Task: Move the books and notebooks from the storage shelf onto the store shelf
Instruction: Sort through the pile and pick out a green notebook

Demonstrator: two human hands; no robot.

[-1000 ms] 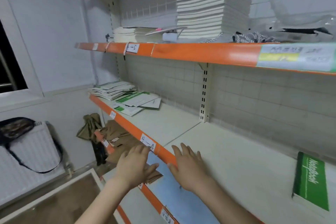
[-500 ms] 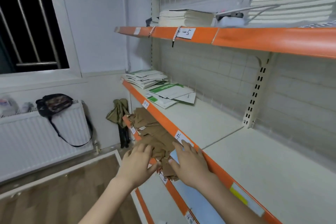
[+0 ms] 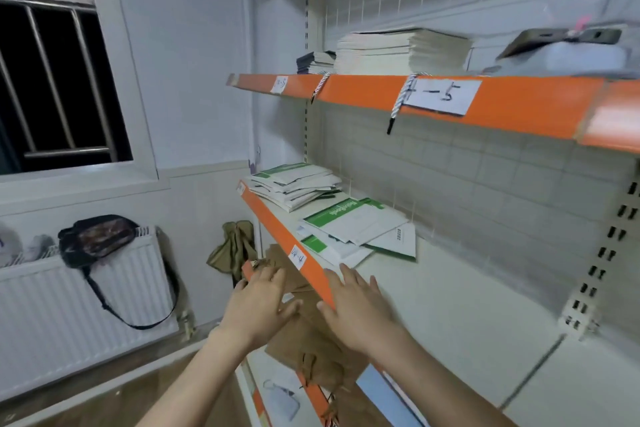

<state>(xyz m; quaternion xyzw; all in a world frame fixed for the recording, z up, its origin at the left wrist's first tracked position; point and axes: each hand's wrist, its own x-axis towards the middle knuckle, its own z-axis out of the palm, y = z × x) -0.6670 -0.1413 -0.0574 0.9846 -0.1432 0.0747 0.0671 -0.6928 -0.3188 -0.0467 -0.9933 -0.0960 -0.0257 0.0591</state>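
Notebooks (image 3: 349, 229) partly overlapped, print blurred

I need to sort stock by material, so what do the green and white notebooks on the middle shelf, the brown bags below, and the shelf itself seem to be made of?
Green and white notebooks: paper with smooth, slightly glossy card covers, thin and flat.
Brown bags: probably kraft paper, matte and creased.
Shelf: likely painted metal, judging by its smooth cream deck, orange front strip and slotted upright.

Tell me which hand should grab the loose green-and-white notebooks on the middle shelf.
Right. The right hand is open, already above the middle shelf just short of the loose notebooks. The left hand hangs below the shelf's orange edge.
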